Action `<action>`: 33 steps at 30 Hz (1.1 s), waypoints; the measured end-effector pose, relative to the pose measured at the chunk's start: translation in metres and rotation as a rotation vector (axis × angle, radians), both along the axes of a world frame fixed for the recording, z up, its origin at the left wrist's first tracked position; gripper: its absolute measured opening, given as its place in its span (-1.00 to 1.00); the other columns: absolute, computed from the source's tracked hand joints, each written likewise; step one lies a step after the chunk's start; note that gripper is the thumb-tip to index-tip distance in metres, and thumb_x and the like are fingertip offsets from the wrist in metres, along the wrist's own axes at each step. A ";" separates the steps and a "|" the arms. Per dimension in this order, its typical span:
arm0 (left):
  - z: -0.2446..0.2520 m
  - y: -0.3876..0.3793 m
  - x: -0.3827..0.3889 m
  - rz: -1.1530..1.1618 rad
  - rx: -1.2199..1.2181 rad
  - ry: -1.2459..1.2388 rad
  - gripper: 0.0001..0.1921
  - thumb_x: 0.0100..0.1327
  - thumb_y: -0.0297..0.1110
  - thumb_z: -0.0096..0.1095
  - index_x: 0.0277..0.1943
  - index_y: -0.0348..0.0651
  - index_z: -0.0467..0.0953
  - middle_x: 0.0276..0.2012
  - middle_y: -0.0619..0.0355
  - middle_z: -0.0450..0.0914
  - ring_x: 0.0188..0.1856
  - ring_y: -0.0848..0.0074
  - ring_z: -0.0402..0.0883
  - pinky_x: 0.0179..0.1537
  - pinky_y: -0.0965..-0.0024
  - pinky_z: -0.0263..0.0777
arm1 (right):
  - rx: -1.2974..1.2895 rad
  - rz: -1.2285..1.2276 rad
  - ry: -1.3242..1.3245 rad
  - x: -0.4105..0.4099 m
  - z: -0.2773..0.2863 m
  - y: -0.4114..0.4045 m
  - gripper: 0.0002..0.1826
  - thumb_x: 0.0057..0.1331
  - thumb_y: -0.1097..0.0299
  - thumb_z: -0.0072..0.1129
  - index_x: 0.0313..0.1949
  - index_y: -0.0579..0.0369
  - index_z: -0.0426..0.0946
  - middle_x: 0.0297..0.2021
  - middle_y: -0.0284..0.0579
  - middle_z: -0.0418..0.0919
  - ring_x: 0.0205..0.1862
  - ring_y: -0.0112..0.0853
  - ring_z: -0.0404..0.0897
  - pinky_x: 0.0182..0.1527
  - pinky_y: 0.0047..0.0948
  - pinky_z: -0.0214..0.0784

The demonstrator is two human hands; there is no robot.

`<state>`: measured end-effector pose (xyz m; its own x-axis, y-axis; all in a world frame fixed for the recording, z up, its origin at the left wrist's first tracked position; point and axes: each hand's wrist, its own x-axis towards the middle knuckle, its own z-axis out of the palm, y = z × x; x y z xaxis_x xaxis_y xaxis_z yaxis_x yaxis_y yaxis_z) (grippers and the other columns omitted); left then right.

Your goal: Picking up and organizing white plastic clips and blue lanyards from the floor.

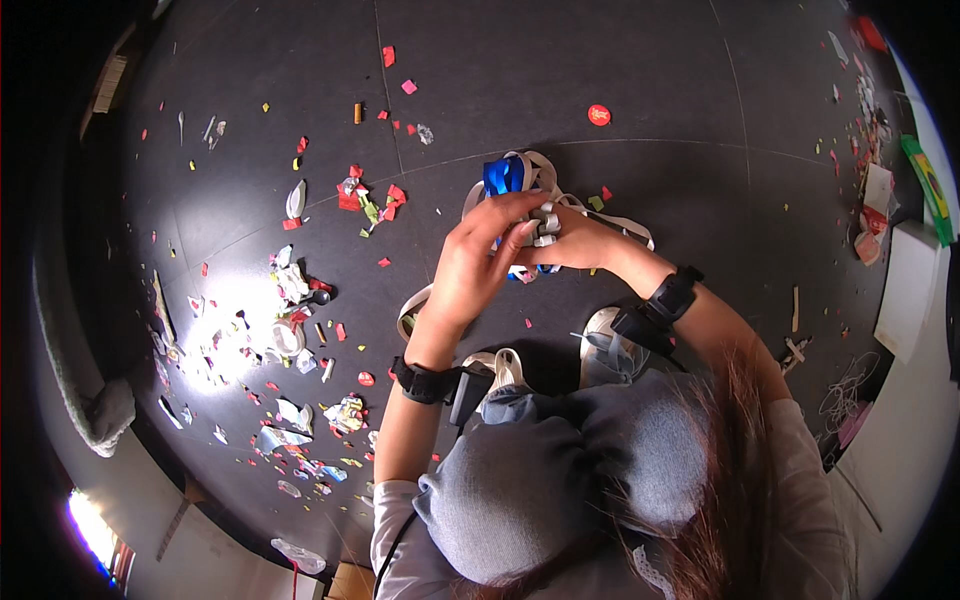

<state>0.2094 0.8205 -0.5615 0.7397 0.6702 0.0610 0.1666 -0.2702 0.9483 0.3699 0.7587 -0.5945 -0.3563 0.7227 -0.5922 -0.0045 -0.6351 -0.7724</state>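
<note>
Near the middle of the head view, my left hand (480, 244) and my right hand (574, 236) meet over a loose bundle of ribbon. White ribbon (546, 166) loops out above and beside them, with one strand trailing towards my right wrist. Shiny blue ribbon (504, 176) shows just above my left hand's fingers. Curls of white ribbon run around the fingers of my right hand, which is closed on them. My left hand lies over the bundle with thumb and fingers apart; whether it grips any ribbon is hidden. Another ribbon loop (411, 311) lies beside my left forearm.
Paper scraps and litter (289, 337) are strewn over the dark tiled floor on the left. More litter (874, 195) lies along the right side, near a white box (909, 289) and tangled string (847, 390). My shoes (600, 337) are just below the ribbons.
</note>
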 end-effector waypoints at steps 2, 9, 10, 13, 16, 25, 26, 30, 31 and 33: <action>-0.004 -0.002 0.003 0.003 0.069 -0.022 -0.74 0.25 -0.50 0.10 0.01 -0.21 0.49 -0.05 0.00 0.55 -0.02 0.22 0.55 -0.04 0.32 0.44 | 0.183 -0.061 0.019 -0.001 -0.002 -0.003 -0.61 0.12 0.15 0.32 -0.15 0.11 0.50 -0.31 -0.24 0.59 -0.23 -0.47 0.56 -0.18 -0.47 0.38; 0.011 -0.003 0.008 0.043 -0.066 -0.065 -0.79 0.24 -0.44 0.13 -0.07 -0.25 0.53 -0.11 0.02 0.57 -0.03 0.26 0.55 0.00 0.30 0.39 | 0.225 0.017 -0.163 -0.005 -0.002 -0.003 -0.67 0.12 0.33 0.22 -0.12 0.15 0.48 -0.22 -0.21 0.58 -0.21 -0.42 0.56 -0.19 -0.44 0.40; 0.006 -0.001 0.008 -0.057 0.028 -0.052 -0.80 0.22 -0.40 0.16 -0.12 -0.25 0.53 -0.11 0.04 0.56 -0.07 0.25 0.55 -0.05 0.30 0.42 | 0.225 0.018 -0.162 -0.007 -0.006 -0.003 -0.67 0.12 0.33 0.22 -0.12 0.15 0.48 -0.22 -0.21 0.58 -0.21 -0.42 0.56 -0.19 -0.44 0.40; -0.010 -0.001 0.008 -0.126 0.115 -0.027 -0.85 0.20 -0.35 0.20 -0.22 -0.23 0.54 -0.14 0.07 0.56 -0.15 0.25 0.57 -0.15 0.30 0.45 | 0.348 0.214 -0.287 -0.010 -0.024 -0.006 -0.70 0.12 0.39 0.14 -0.14 0.21 0.46 -0.29 -0.15 0.57 -0.27 -0.40 0.55 -0.25 -0.43 0.39; -0.014 -0.001 0.006 -0.194 -0.031 -0.021 -0.74 0.19 -0.36 0.22 -0.07 -0.23 0.50 -0.05 0.04 0.53 -0.03 0.27 0.54 -0.04 0.31 0.43 | 0.297 0.081 -0.238 -0.010 -0.006 -0.006 -0.71 0.11 0.40 0.15 -0.16 0.17 0.47 -0.35 -0.19 0.58 -0.31 -0.41 0.55 -0.26 -0.43 0.37; 0.000 0.006 -0.003 -0.158 -0.590 -0.206 0.08 -0.18 -0.29 0.60 0.37 -0.21 -0.02 0.21 -0.04 0.27 0.29 0.28 0.23 0.25 0.19 0.13 | 0.230 -0.148 0.094 0.014 0.044 0.019 -0.81 0.19 0.46 0.22 -0.23 0.09 0.40 -0.34 -0.35 0.51 -0.26 -0.54 0.51 -0.05 -0.48 0.39; 0.008 0.008 0.000 -0.130 -0.547 -0.151 0.04 -0.17 -0.33 0.59 0.35 -0.23 0.02 0.18 -0.02 0.31 0.27 0.31 0.27 0.24 0.22 0.16 | 0.464 -0.105 -0.086 0.018 0.049 0.022 -0.81 0.20 0.48 0.18 -0.21 0.11 0.40 -0.33 -0.31 0.54 -0.28 -0.52 0.55 -0.08 -0.47 0.42; 0.046 0.002 0.007 -0.080 -0.540 -0.096 -0.25 -0.09 -0.40 0.53 0.17 -0.29 0.26 -0.01 0.08 0.50 0.02 0.48 0.46 0.07 0.38 0.33 | 0.517 -0.211 0.215 0.018 0.096 0.032 -0.86 0.16 0.54 0.18 -0.35 0.07 0.38 -0.40 -0.36 0.50 -0.42 -0.64 0.43 -0.33 -0.61 0.34; 0.059 0.000 0.006 -0.122 -0.511 -0.023 -0.37 -0.06 -0.40 0.51 0.09 -0.29 0.35 -0.08 0.10 0.55 -0.04 0.52 0.49 0.03 0.40 0.35 | 0.454 -0.168 0.284 0.024 0.116 0.037 -0.87 0.19 0.52 0.16 -0.33 0.11 0.37 -0.40 -0.36 0.46 -0.36 -0.60 0.50 -0.28 -0.57 0.38; 0.099 -0.003 0.008 -0.029 -0.581 0.053 -0.64 0.01 -0.38 0.44 -0.13 -0.27 0.51 -0.28 0.14 0.62 -0.19 0.59 0.55 -0.09 0.48 0.41 | 0.566 -0.152 0.315 0.033 0.161 0.051 -0.87 0.23 0.48 0.15 -0.31 0.13 0.35 -0.39 -0.35 0.44 -0.27 -0.54 0.56 -0.21 -0.52 0.42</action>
